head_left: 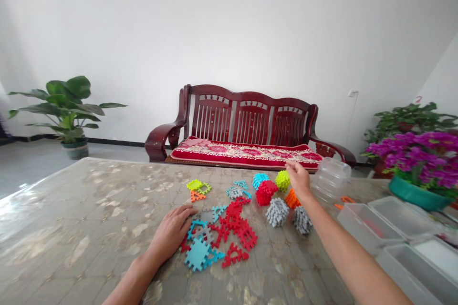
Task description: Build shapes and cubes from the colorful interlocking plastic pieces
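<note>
My left hand (173,229) lies flat on the table, its fingers stretched toward a loose spread of toothed plastic building pieces. Nearest its fingertips are grey and blue pieces, with a solid light-blue plate (197,253) and red pieces (233,215) beside them. My right hand (299,180) reaches to the far side, next to a lime-green stack of pieces (282,180); its fingers look extended, with nothing visible in them. Close by are a red stack (265,192), a blue stack (260,180), two grey stacks (277,212) and an orange stack (292,198), partly behind my forearm.
Lime and orange pieces (198,195) lie at the table's far middle. Clear plastic boxes (370,224) and stacked clear containers (331,178) stand on the right, near purple flowers in a green pot (418,193). A wooden bench (250,121) is beyond the table (89,228).
</note>
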